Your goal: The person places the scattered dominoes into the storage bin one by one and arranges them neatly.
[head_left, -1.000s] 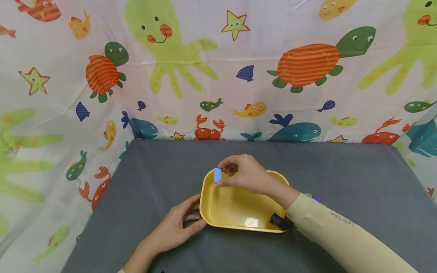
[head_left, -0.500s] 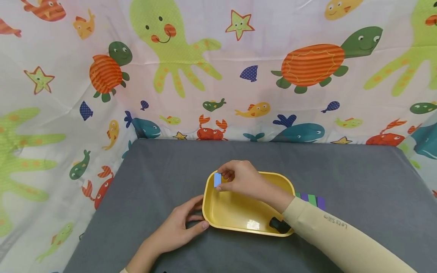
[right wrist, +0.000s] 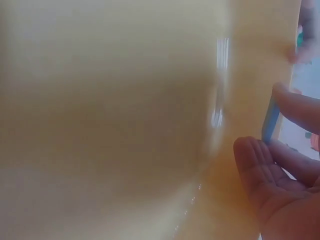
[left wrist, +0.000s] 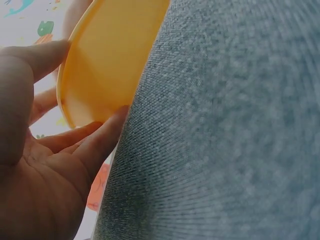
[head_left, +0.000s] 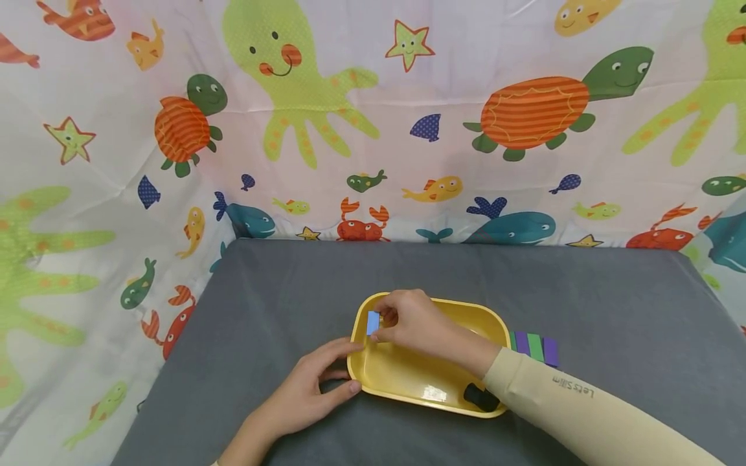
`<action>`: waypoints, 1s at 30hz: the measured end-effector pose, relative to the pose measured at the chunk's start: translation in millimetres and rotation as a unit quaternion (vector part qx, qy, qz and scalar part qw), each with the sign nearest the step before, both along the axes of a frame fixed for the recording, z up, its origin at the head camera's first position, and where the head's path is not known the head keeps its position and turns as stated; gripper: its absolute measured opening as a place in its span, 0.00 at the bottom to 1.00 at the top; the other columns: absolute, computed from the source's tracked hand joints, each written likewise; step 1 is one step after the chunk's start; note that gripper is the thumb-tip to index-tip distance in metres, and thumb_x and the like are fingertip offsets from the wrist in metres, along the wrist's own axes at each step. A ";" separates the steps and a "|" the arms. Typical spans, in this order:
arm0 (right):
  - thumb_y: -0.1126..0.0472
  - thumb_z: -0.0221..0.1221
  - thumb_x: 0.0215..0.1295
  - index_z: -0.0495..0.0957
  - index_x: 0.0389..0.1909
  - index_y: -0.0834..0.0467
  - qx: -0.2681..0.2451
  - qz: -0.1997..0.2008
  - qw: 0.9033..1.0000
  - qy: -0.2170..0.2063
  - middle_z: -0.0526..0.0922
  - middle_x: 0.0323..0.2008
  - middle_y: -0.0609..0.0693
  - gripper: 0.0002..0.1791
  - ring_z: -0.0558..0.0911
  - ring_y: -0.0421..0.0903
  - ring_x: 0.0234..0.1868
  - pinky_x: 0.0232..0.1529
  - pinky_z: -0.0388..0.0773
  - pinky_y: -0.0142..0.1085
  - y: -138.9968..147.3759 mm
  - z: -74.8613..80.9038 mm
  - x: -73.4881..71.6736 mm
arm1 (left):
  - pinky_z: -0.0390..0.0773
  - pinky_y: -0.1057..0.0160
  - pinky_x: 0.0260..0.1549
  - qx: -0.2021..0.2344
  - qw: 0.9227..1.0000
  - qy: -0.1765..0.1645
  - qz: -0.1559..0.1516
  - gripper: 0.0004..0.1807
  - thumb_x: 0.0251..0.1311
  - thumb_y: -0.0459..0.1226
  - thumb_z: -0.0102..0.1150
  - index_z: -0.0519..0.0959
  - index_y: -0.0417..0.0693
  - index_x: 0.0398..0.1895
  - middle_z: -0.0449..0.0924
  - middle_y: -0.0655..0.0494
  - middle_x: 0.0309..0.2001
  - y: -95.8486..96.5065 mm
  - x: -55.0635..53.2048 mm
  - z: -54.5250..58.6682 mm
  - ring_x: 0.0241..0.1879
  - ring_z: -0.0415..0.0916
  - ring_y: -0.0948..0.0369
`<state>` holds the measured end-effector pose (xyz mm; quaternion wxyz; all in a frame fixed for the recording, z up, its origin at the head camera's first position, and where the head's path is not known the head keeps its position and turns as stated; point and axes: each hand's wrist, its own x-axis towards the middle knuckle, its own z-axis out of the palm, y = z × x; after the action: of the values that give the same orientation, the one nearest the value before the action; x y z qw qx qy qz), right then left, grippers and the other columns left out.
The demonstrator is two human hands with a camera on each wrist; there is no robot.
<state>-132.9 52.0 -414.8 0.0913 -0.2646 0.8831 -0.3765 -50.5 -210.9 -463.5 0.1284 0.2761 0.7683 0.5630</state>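
Note:
A small, thin blue rectangular block (head_left: pixel 373 323) is pinched between the thumb and fingers of my right hand (head_left: pixel 415 325). It is over the left end of a shallow yellow tray (head_left: pixel 402 372); the right wrist view has the blue block (right wrist: pixel 271 120) edge-on beside the tray wall, and I cannot tell if they touch. My left hand (head_left: pixel 311 389) grips the tray's left end, thumb at the near corner and a fingertip over the rim. From the left wrist, the fingers (left wrist: pixel 102 137) lie against the tray's outer wall (left wrist: pixel 112 55).
Several green and purple strips (head_left: pixel 534 347) lie side by side just right of the tray. A black band (head_left: pixel 480 397) shows by my right wrist, over the tray's near right corner. Grey cloth (head_left: pixel 280 291) covers the table, with a sea-animal curtain (head_left: pixel 402 149) behind.
My right hand has come lower and nearer with the blue block. The tray has shifted slightly right and turned, its right end nearer me. A left fingertip has come over the rim.

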 end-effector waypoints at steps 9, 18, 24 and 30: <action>0.57 0.82 0.60 0.89 0.52 0.64 0.015 -0.009 1.000 -0.004 0.89 0.38 0.47 0.23 0.85 0.43 0.40 0.47 0.87 0.40 -1.1 -2.7 3.6 | 0.88 0.56 0.53 0.001 1.000 0.016 -0.005 0.14 0.74 0.40 0.71 0.78 0.49 0.56 0.72 0.44 0.74 0.5 0.9 1.2 0.70 0.76 0.44; 0.57 0.83 0.58 0.90 0.50 0.62 0.021 -0.012 0.999 0.039 0.87 0.34 0.45 0.22 0.81 0.42 0.35 0.40 0.82 0.37 -5.4 -10.2 6.5 | 0.88 0.56 0.53 -0.009 1.000 0.025 -0.006 0.14 0.72 0.40 0.73 0.77 0.56 0.53 0.72 0.48 0.70 1.6 2.7 1.8 0.65 0.78 0.49; 0.56 0.83 0.60 0.91 0.48 0.59 0.026 -0.019 0.998 0.052 0.84 0.32 0.42 0.18 0.79 0.41 0.33 0.38 0.79 0.35 -9.2 -14.4 9.5 | 0.88 0.57 0.53 -0.012 1.000 0.010 -0.003 0.15 0.72 0.40 0.73 0.77 0.58 0.53 0.72 0.50 0.70 1.4 3.3 0.9 0.65 0.79 0.50; 0.55 0.84 0.58 0.91 0.43 0.58 0.039 -0.029 0.997 0.067 0.81 0.29 0.40 0.17 0.77 0.41 0.32 0.36 0.76 0.34 -11.2 -21.3 11.8 | 0.88 0.56 0.53 -0.004 1.000 0.009 -0.004 0.15 0.71 0.39 0.74 0.77 0.58 0.53 0.72 0.48 0.70 2.8 3.7 0.3 0.65 0.79 0.49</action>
<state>-121.1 40.8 -436.1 0.0312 -0.2596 0.9084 -0.3261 -46.8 -208.1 -463.1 0.1249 0.2835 0.7705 0.5571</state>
